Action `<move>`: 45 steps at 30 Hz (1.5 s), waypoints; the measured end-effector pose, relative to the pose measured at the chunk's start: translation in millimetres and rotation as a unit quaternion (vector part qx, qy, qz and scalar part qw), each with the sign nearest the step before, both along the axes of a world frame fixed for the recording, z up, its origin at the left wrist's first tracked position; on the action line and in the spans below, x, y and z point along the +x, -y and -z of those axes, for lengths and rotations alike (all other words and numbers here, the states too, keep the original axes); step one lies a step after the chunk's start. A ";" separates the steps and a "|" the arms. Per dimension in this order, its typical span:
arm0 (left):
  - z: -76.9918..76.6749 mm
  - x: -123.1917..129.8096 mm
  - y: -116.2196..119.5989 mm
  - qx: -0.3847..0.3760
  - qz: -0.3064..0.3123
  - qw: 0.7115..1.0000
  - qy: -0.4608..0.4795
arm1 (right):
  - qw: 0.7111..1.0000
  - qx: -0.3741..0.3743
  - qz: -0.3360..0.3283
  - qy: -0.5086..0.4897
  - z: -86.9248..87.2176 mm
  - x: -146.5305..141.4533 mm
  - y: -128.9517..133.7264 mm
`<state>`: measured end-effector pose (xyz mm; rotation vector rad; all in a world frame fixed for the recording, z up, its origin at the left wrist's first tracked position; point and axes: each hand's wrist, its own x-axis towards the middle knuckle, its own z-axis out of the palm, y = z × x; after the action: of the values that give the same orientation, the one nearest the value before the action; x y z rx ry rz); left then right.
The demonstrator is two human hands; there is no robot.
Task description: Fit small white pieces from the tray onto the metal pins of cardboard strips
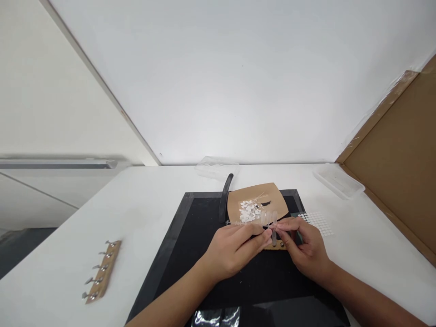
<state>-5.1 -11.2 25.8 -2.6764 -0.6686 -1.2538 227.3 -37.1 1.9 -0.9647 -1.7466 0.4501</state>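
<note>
Above the black mat (200, 236), my left hand (235, 250) and my right hand (304, 245) meet fingertip to fingertip. Both pinch a clear plastic piece (269, 219) with several rounded prongs. Beneath the fingers lies a wooden strip (276, 245) with metal parts, partly hidden by my hands. Just beyond them, a tan sheet (281, 204) bears a pile of small white pieces (249, 211) and a small black piece (266, 204). A curved black bar (225, 200) rests at the sheet's left edge.
A wooden strip with metal clips (104, 272) lies at the left. Behind the mat is clear plastic packaging (217, 167); a clear tray (339, 180) stands at the back right. White dots on a sheet (316, 221) lie beside my right hand. Cardboard (395, 163) borders the right.
</note>
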 end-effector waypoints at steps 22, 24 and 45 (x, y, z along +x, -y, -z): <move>-3.4 2.3 3.3 -0.104 0.017 0.994 -0.002 | 0.988 -0.150 0.033 -0.023 -4.6 -5.0 2.2; -1.6 2.8 2.3 -0.053 0.006 0.999 -0.003 | 0.988 -0.148 0.039 -0.020 -4.6 -5.0 2.3; 11.9 6.4 1.4 -0.101 0.001 0.991 0.088 | 0.999 -0.041 0.017 0.018 -7.4 -5.9 3.3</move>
<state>1.3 -12.6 13.9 -2.7452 -0.8600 -1.5117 221.4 -40.4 9.3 -1.0647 -1.7535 0.4879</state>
